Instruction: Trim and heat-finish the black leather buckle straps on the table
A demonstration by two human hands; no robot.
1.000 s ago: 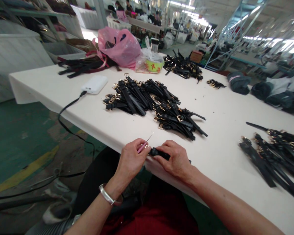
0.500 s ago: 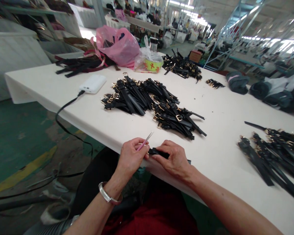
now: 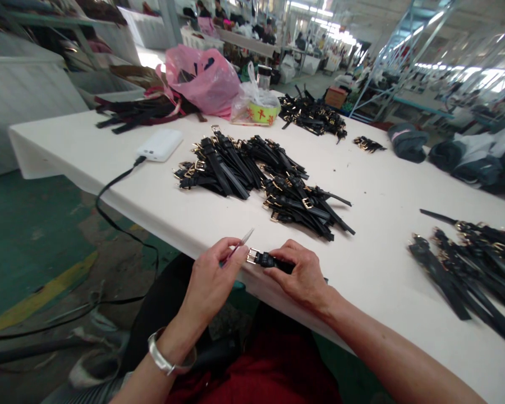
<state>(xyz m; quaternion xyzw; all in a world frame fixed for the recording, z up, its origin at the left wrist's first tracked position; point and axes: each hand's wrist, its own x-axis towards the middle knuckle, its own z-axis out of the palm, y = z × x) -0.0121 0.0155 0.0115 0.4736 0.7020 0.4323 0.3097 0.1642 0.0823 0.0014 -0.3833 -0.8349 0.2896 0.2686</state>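
Observation:
My left hand [image 3: 216,273] is closed around a slim pink pointed tool [image 3: 238,247], whose pale tip sticks up past the fingers. It may be tweezers, but its exact kind is not plain. Beside it, at the table's front edge, my right hand [image 3: 298,269] grips a black buckle strap [image 3: 267,260] between thumb and fingers. The strap's gold-coloured buckle points left, close to my left fingertips; much of the strap is hidden under my right hand. Just beyond lies a pile of black buckle straps [image 3: 307,205], with another heap of straps [image 3: 223,163] behind it.
More straps lie on the white table [image 3: 387,235] at the right [image 3: 483,264] and far back. A white power bank [image 3: 160,145] with a black cable [image 3: 109,191] sits at left. Behind are a pink plastic bag [image 3: 206,81], a yellow-green container [image 3: 261,113] and dark rolled bundles [image 3: 408,141].
My left hand has drawn back left and away from the strap with the pink tool, and the buckle now shows. My right hand has kept its hold on the strap, nearly still.

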